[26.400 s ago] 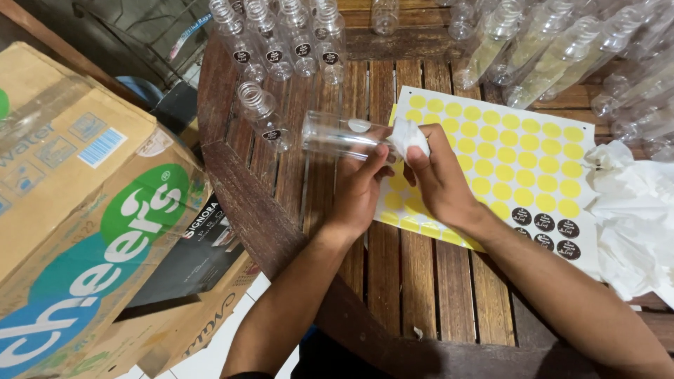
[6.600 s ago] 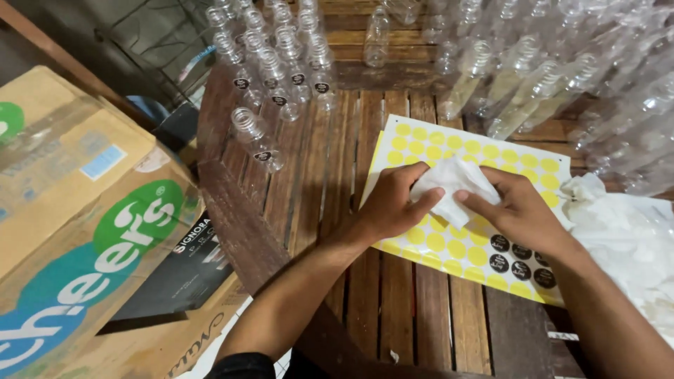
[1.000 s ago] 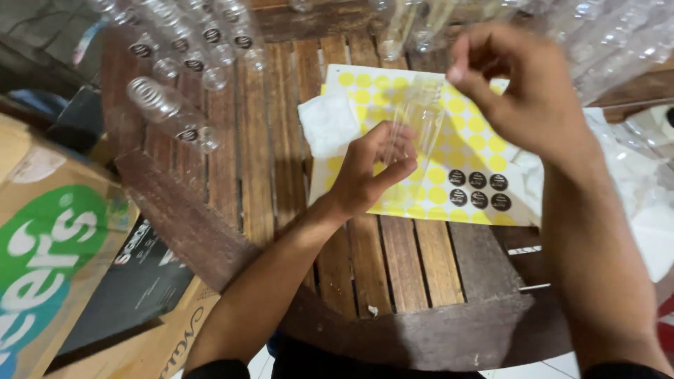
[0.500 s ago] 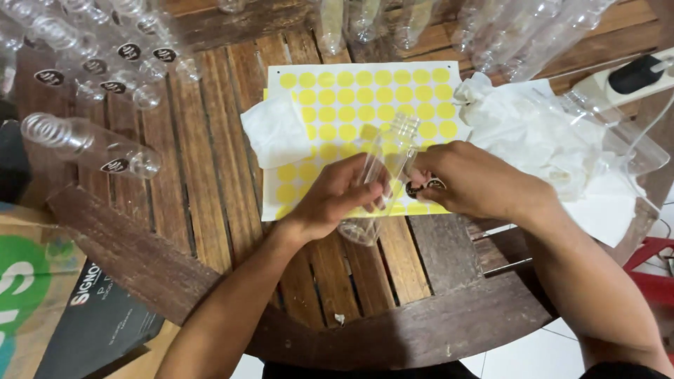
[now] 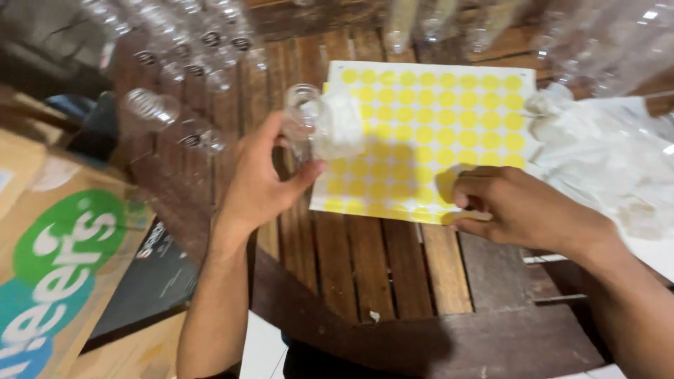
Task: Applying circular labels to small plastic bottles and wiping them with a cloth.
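The left hand holds a small clear plastic bottle above the slatted wooden table; its thumb presses against the bottle's lower side and the other fingers curl round behind it, so the bottle sits clamped between thumb and fingers with its open mouth tilted up and away from the palm. Just beyond the thumb tip, a crumpled white cloth lies on the near-left corner of the yellow sticker sheet, touching or nearly touching the bottle — the blur does not let me say which.

The right hand rests on the lower right edge of that sheet. Its fingers are bent inward and pressed close together, the tips down on the sheet's rim; whether they pinch a sticker between them I cannot tell, as the knuckles hide the tips.

Past the left hand's fingertips, rows of empty clear bottles lie on the table, some with small dark round labels. Beyond the right hand's knuckles, a heap of crinkled clear plastic bags lies beside the sheet, with more bottles behind it. Outside the left wrist — off the table's curved edge — stands a cardboard carton with green and blue print.
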